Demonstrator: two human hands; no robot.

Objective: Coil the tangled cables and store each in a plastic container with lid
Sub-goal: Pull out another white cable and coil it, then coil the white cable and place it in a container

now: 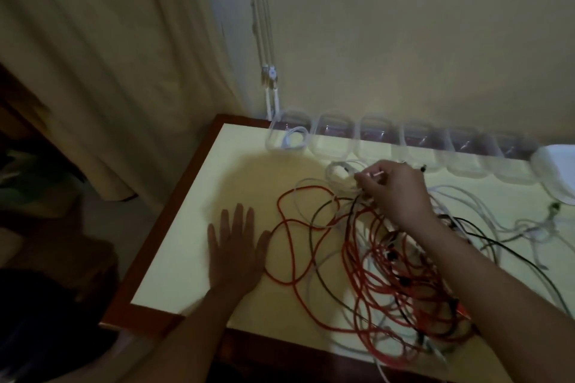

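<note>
A tangle of red, white and dark cables (385, 261) covers the right half of the pale table (193, 227). My right hand (395, 190) is closed on a small coil of white cable (340, 174) at the far edge of the tangle. My left hand (235, 246) lies flat on the table, fingers spread, just left of a red loop (289, 246). Several clear plastic containers (334, 138) line the wall. The leftmost container (287, 135) holds a coiled white cable (292, 138).
A white lid or bag (557, 165) sits at the far right of the container row. White cords (269, 81) hang down the wall at the table's back corner. A curtain (109, 71) hangs left of the table. The table's brown edge (161, 211) runs along the left.
</note>
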